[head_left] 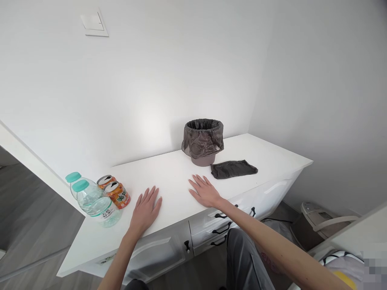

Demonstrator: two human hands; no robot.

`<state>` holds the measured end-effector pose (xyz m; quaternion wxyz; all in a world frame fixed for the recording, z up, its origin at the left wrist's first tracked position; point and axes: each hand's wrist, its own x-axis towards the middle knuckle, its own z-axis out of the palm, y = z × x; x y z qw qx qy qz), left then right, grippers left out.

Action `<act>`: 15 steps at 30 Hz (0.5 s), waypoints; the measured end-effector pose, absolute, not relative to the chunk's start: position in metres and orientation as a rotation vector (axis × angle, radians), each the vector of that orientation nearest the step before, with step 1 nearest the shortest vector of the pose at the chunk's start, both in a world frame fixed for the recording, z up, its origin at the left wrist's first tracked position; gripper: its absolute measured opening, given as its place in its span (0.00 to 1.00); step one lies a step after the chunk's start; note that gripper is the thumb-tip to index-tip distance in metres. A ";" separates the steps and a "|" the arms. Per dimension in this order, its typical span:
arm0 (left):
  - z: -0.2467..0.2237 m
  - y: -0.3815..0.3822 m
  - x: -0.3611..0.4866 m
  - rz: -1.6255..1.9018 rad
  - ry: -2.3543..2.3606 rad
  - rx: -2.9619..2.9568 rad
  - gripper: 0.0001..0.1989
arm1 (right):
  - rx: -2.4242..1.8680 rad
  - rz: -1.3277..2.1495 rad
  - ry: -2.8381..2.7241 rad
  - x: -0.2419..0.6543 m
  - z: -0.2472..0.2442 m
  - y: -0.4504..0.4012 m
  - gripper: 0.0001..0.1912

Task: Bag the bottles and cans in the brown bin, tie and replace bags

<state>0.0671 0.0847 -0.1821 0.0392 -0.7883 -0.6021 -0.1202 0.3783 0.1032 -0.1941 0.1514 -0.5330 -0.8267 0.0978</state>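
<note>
My left hand lies flat on the white cabinet top, fingers stretched out, holding nothing. To its left stand two orange drink cans with opened tops, one behind the other. Beside the cans are two clear plastic bottles with turquoise caps. My right hand also rests flat on the top with its fingers apart and nothing in it. Just beyond it lies a folded black trash bag. Behind that bag, near the wall, a small trash bin stands upright, lined with a dark bag folded over its rim.
Below the top, the cabinet front has a door and drawers with black handles. A white wall with a light switch rises behind. On the floor at right sits a brown-and-white appliance with a handle. My knee is close to the drawers.
</note>
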 end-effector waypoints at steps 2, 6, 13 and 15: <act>-0.183 0.085 0.066 -0.378 -1.836 -2.418 0.31 | -1.528 0.273 -2.372 0.378 -0.194 0.103 0.39; -0.185 0.085 0.065 -0.394 -1.825 -2.416 0.31 | -1.536 0.268 -2.374 0.378 -0.195 0.103 0.38; -0.185 0.086 0.065 -0.423 -1.811 -2.410 0.30 | -1.541 0.273 -2.375 0.378 -0.194 0.102 0.39; -0.184 0.085 0.065 -0.409 -1.824 -2.418 0.31 | -1.539 0.275 -2.372 0.378 -0.194 0.102 0.39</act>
